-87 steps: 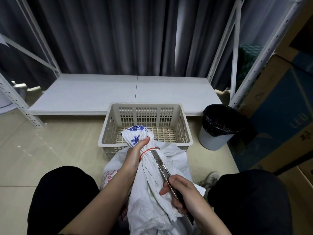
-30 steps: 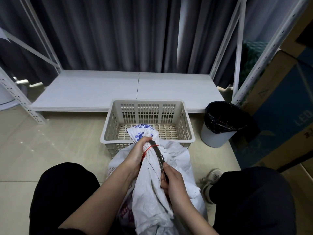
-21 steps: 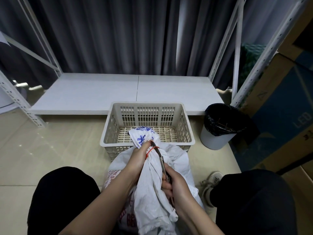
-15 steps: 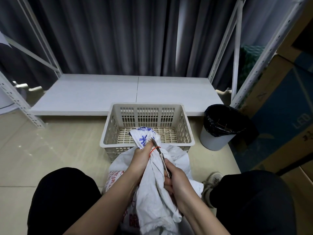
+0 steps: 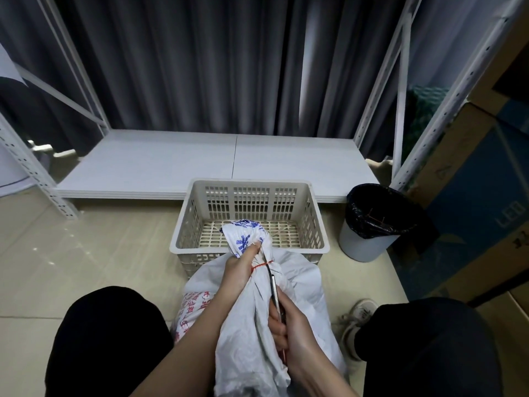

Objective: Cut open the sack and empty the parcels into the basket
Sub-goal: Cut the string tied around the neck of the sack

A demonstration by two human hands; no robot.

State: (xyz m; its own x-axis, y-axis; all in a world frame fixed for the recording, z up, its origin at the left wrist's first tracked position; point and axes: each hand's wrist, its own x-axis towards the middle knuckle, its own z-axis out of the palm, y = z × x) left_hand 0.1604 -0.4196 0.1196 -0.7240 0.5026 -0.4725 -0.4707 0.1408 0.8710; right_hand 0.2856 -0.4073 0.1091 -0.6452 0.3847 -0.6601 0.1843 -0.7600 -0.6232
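The cutting step is in hand, by my reading: the sack is tied and nothing has gone into the basket, which stands on the floor against the low shelf and serves here as the landmark. A lined bin sits just to the basket's right.

The white sack stands upright just in front of the basket's near wall, between the person's knees, its bunched top rising over that near rim. The left hand is clamped round the sack's neck, in front of the basket. The right hand, further from the basket, has its fingers curled round the handle of a blade (knife or scissors, I cannot tell), whose tip points toward the basket and reaches the red tie around the neck.

The next move likely calls for slipping the tip under the tie and severing it, clear of the gripping fingers.
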